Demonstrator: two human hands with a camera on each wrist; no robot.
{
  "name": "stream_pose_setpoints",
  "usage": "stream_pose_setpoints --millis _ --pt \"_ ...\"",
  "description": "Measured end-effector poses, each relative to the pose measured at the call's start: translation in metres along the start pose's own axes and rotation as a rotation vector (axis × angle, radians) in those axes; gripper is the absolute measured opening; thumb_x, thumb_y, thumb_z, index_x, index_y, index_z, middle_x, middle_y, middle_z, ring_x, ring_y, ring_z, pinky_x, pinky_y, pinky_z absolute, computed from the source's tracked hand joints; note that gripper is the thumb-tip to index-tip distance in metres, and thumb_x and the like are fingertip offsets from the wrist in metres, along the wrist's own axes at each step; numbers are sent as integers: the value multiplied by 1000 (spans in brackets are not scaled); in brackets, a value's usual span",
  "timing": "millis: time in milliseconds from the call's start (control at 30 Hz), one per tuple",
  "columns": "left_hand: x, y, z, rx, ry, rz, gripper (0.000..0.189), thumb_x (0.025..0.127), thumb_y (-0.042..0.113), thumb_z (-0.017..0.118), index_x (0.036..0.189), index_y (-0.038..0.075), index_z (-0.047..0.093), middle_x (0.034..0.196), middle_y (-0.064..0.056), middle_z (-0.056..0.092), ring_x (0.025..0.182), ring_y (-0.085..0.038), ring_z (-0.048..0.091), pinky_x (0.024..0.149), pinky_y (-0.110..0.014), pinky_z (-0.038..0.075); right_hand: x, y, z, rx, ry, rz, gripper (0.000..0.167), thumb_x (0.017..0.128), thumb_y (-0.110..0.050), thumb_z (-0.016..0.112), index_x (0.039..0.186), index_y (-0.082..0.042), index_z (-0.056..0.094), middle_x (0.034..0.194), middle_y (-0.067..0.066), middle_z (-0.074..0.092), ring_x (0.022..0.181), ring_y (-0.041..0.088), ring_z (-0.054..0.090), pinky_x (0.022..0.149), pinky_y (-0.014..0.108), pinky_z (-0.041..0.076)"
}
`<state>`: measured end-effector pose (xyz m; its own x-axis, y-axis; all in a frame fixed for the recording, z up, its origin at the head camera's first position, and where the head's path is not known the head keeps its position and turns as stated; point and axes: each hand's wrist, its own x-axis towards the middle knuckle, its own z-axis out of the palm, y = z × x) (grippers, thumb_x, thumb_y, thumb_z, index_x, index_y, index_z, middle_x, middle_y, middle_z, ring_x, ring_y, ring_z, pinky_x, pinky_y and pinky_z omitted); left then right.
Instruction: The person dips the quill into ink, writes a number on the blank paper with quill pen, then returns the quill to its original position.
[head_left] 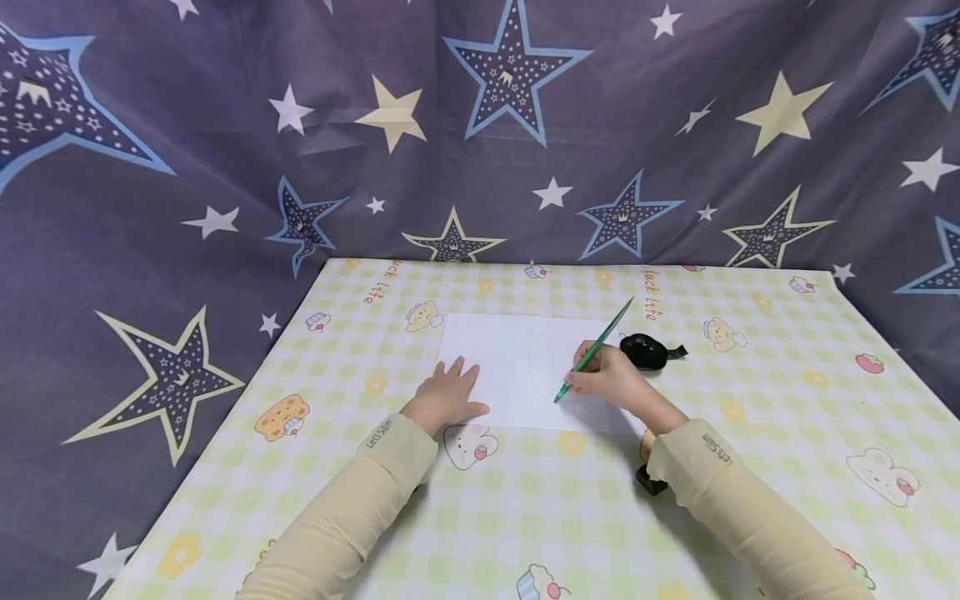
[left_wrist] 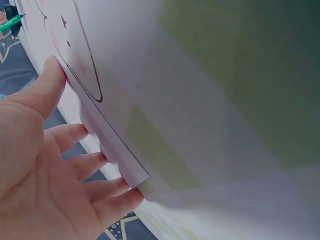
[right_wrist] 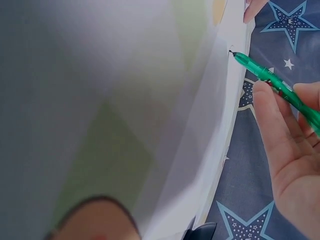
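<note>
While the left hand pins the sheet and the right draws, the scene reads like this from left to right.

Left hand (head_left: pixel 448 392): flat on the paper's (head_left: pixel 517 367) corner at about 7 o'clock of the sheet, fingers (left_wrist: pixel 75 135) straight and spread, gripping nothing, just pressing.

Paper: white, lying flat on the checked worktop (head_left: pixel 787 433), mid-table; a faint curved line runs down it near the pen tip.

Pen (head_left: pixel 594 350): green, slanting up toward 1 o'clock, tip on the sheet at the lower end of the curve.

Right hand (head_left: pixel 611 379): fingers (right_wrist: pixel 272 125) curled round the pen, pinching it low on the barrel, heel of the hand on the sheet's right part.

Black object (head_left: pixel 647 351): small, rounded, just beside the right hand at its 1 o'clock; I cannot tell what it is.

Doing it well: I judge the curve comes out cleanest with steady pressure from the flat hand so the sheet cannot swivel, the drawing wrist resting and pivoting, and the tip kept light.

Containers: none shows in any view.
</note>
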<state>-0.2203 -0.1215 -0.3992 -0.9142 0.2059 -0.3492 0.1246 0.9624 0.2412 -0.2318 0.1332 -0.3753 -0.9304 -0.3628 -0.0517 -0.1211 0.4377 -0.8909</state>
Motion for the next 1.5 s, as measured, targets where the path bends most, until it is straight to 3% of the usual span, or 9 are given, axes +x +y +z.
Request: stream_pose_setpoints --millis 133,533,1500 --pt "0 -1 1 8 1 2 73 89 46 55 147 12 25 151 -15 12 135 -41 9 106 -53 19 -4 -6 -1 -11 6 21 10 84 5 61 84 6 51 76 21 65 78 39 64 72 46 54" --pt "0 -2 1 19 2 3 73 89 46 55 147 12 25 151 -15 13 135 -41 9 106 -53 20 3 21 -6 -10 26 9 14 83 -1 64 86 3 52 74 14 65 73 30 66 67 39 56" --pt "-3 2 0 -19 7 -10 72 89 44 56 146 12 26 152 -14 11 135 -40 7 107 -52 17 -2 26 -19 -10 12 23 12 84 -1 62 86 3 51 73 15 66 75 34 66 68 41 56"
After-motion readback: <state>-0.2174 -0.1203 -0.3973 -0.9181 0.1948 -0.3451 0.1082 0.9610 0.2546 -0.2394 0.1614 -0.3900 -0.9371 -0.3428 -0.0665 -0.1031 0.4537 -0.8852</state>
